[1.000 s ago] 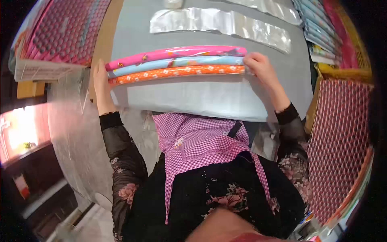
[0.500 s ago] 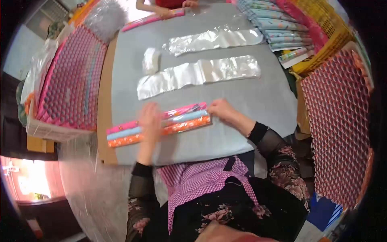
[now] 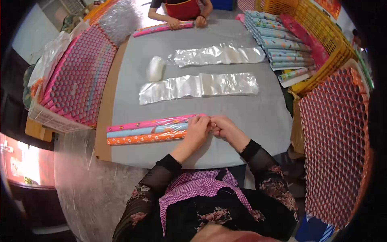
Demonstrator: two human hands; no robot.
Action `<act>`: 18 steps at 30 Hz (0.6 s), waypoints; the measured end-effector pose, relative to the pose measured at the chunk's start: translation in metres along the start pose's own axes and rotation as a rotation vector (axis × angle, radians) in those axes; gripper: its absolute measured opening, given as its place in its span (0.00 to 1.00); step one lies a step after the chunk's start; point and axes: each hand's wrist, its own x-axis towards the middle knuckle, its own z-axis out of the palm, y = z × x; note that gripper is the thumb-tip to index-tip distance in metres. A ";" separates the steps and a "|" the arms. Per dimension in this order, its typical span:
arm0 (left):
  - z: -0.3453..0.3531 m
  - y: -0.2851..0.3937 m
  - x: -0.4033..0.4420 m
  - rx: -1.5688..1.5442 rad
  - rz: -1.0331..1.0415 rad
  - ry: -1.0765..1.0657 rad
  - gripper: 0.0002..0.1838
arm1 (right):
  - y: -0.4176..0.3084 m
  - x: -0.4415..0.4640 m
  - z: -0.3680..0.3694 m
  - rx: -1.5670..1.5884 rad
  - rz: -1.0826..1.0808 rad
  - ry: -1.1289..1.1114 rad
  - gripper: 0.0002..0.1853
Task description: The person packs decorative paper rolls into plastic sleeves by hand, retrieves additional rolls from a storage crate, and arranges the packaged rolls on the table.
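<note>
A workshop, with massed rolls [image 3: 76,78], a yellow basket [image 3: 338,45], clear plastic sleeves [image 3: 225,85], broad grey worktable [image 3: 258,117].

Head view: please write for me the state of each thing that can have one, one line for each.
Three rolls: side by side, in clear wrap
Left hand: over the rolls' right end
Right hand: curled beside the left; hold unclear
Near bags: lying flat
Far bags: lying flat, crumpled
White bundle: on the table
Blue rolls: stacked
Crate: packed with pink rolls
Co-worker's hands: at a pink roll
</note>
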 end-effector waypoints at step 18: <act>0.014 -0.011 0.001 0.186 -0.029 0.043 0.09 | 0.023 -0.018 -0.008 0.908 0.082 -0.077 0.02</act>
